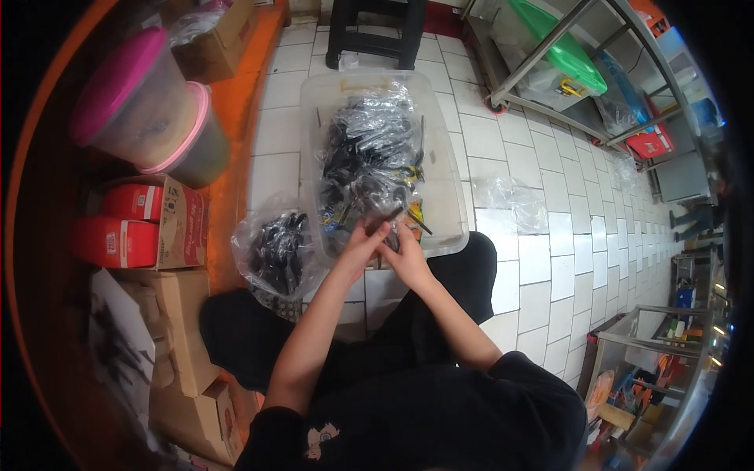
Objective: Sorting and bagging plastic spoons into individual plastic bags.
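Note:
My left hand [360, 252] and my right hand [407, 254] meet over the near end of a translucent plastic bin [443, 206]. Between them they grip a dark, slim object [384, 220], partly hidden by my fingers; its exact kind is unclear. Clear plastic bags [383, 100] with dark items inside fill much of the bin. Yellow and orange packaging [416, 212] shows beside my right hand, and a blue and yellow packet [331, 219] lies left of my left hand. To the bin's left, a clear bag [283, 253] holds several black pieces on the floor.
Cardboard boxes [182, 329] and lidded plastic tubs [126, 100] line the left side along an orange ledge [232, 135]. A black stool [377, 44] stands beyond the bin. Crumpled plastic [512, 200] lies on the tiled floor. A metal rack [530, 59] holds a green-lidded bin [559, 53].

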Motion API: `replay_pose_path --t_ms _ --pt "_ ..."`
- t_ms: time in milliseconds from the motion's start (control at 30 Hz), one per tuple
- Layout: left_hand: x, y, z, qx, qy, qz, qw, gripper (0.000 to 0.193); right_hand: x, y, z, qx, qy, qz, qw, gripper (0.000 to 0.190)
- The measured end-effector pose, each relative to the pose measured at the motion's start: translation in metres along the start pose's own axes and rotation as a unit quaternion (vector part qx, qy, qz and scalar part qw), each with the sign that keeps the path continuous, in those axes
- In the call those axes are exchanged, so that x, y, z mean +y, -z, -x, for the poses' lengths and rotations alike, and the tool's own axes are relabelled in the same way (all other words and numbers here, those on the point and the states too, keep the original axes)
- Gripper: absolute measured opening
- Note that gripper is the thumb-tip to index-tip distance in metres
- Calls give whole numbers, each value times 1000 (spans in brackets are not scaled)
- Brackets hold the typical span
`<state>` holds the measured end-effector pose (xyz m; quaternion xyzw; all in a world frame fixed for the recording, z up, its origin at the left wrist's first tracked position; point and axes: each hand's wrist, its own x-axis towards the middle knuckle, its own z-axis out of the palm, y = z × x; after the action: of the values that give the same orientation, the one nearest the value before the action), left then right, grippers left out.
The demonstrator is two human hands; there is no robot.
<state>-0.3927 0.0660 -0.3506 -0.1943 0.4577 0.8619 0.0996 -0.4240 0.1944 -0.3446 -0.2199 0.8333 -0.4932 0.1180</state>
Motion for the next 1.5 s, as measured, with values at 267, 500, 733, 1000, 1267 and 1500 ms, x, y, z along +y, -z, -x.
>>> replay_pose_path --t_ms 267,500,733,1000,1267,1500 --pt "1 2 11 81 -20 79 993 38 -43 -4 15 -22 73 100 992 56" --pt "5 18 18 133 -52 218 965 21 -41 -6 4 52 42 -132 989 34" --pt "7 -4 46 167 -85 90 978 32 -39 -7 -38 120 -22 -300 946 9" --pt "17 32 76 179 -45 222 957 28 -55 16 -16 -62 -129 -293 945 25" --pt "20 27 89 131 -112 253 952 35 -61 -17 6 -53 -132 -339 930 24" --pt "17 35 95 121 -114 237 957 38 -64 -8 -4 12 -139 -351 926 21"
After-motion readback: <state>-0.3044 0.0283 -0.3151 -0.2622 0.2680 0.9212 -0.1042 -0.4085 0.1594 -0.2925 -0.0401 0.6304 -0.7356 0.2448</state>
